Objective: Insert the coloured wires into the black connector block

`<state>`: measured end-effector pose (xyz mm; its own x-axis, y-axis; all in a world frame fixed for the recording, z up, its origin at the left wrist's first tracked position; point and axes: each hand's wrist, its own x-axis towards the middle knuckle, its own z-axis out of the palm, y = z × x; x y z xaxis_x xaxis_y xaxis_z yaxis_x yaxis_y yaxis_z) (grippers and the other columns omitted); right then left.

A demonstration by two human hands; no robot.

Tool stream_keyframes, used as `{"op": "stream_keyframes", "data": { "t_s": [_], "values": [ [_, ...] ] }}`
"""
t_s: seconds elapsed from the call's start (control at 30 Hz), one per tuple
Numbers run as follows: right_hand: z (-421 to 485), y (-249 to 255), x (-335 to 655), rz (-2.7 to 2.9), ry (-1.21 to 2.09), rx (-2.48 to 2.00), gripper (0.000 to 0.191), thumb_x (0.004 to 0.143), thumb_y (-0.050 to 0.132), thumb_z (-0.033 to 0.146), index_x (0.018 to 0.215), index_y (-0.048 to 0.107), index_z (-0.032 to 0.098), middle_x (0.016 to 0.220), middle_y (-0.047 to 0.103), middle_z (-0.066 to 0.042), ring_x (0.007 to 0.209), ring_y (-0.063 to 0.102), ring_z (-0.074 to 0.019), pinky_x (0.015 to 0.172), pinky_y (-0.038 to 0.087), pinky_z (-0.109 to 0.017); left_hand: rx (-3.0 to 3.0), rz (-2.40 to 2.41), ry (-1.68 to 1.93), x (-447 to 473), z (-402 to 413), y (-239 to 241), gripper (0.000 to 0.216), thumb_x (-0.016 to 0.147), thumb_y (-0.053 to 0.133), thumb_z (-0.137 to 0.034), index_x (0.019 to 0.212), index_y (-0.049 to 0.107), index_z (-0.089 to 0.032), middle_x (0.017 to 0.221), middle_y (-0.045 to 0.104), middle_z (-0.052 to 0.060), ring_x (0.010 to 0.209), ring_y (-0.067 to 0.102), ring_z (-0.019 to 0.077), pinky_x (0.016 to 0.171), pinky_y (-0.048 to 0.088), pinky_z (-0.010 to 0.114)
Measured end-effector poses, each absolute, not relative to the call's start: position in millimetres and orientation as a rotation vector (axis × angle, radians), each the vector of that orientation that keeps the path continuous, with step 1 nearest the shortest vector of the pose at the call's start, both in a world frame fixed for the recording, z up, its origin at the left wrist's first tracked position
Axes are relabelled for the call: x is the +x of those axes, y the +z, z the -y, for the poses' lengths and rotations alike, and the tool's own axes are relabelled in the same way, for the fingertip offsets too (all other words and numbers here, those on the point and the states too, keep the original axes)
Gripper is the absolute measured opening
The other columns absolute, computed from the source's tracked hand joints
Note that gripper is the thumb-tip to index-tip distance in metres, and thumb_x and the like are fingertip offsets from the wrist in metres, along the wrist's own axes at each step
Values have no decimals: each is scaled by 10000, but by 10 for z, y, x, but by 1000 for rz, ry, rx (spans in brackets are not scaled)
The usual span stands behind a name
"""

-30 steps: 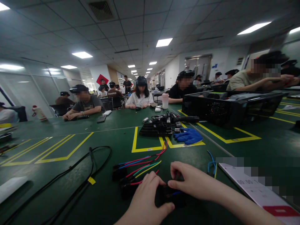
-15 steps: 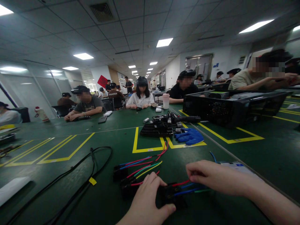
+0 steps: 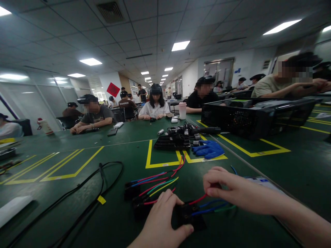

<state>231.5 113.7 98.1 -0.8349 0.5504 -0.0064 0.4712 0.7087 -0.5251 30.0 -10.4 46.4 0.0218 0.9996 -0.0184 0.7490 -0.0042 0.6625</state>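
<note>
My left hand (image 3: pixel 161 220) presses down on a small black connector block (image 3: pixel 188 216) lying on the green table (image 3: pixel 77 193). Red, blue and green wires (image 3: pixel 212 205) run out of the block to the right. My right hand (image 3: pixel 230 188) pinches the red wire (image 3: pixel 198 199) between thumb and fingers, just above and to the right of the block. More black connector blocks with coloured wires (image 3: pixel 152 184) lie just beyond my left hand.
A black cable (image 3: pixel 85 193) with a yellow tag loops at the left. Blue gloves (image 3: pixel 208 148) and a black tray of parts (image 3: pixel 176 139) lie farther off, a black computer case (image 3: pixel 248 117) at the right. Several people sit around the tables. A white sheet (image 3: pixel 261 182) lies behind my right hand.
My right hand moved right from the block, then took the red wire and lifted it slightly. My left hand stayed on the block.
</note>
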Motion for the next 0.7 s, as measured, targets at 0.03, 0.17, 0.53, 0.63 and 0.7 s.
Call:
{"op": "stream_keyframes", "data": {
  "t_s": [0.03, 0.17, 0.53, 0.63, 0.7],
  "values": [
    [-1134, 983, 2315, 2756, 762, -828, 183, 885, 438, 312, 754, 530, 224, 804, 542, -13, 903, 484, -221, 803, 396, -364, 1806, -1777, 655, 301, 103, 465, 322, 692, 725, -267, 964, 556, -231, 1083, 524, 10, 1040, 463, 238, 896, 371, 329],
    [-1151, 917, 2302, 2924, 493, -904, 182, 854, 458, 186, 697, 547, 209, 690, 553, 16, 800, 534, -199, 987, 224, -524, 1811, -1782, 653, 299, 104, 467, 332, 685, 727, -255, 967, 553, -226, 1078, 523, 8, 1052, 458, 238, 911, 360, 329],
    [-954, 905, 2130, 2833, 639, -854, 112, 840, 536, 196, 773, 621, 225, 795, 639, 8, 815, 555, -198, 785, 369, -346, 1831, -1789, 657, 290, 100, 431, 320, 683, 717, -253, 956, 552, -228, 1078, 528, 19, 1041, 462, 245, 915, 366, 336],
    [-918, 884, 2094, 2803, 635, -857, 102, 830, 550, 186, 769, 623, 223, 783, 639, 15, 777, 552, -181, 730, 363, -311, 1834, -1782, 654, 290, 92, 426, 327, 679, 718, -243, 958, 549, -223, 1077, 526, 20, 1040, 463, 242, 913, 369, 335],
    [-899, 863, 2082, 2796, 638, -867, 90, 818, 559, 181, 764, 617, 223, 752, 633, 22, 732, 544, -169, 657, 351, -281, 1840, -1779, 651, 289, 90, 422, 328, 680, 718, -243, 960, 548, -221, 1079, 523, 23, 1045, 460, 243, 913, 369, 336]
  ]
}}
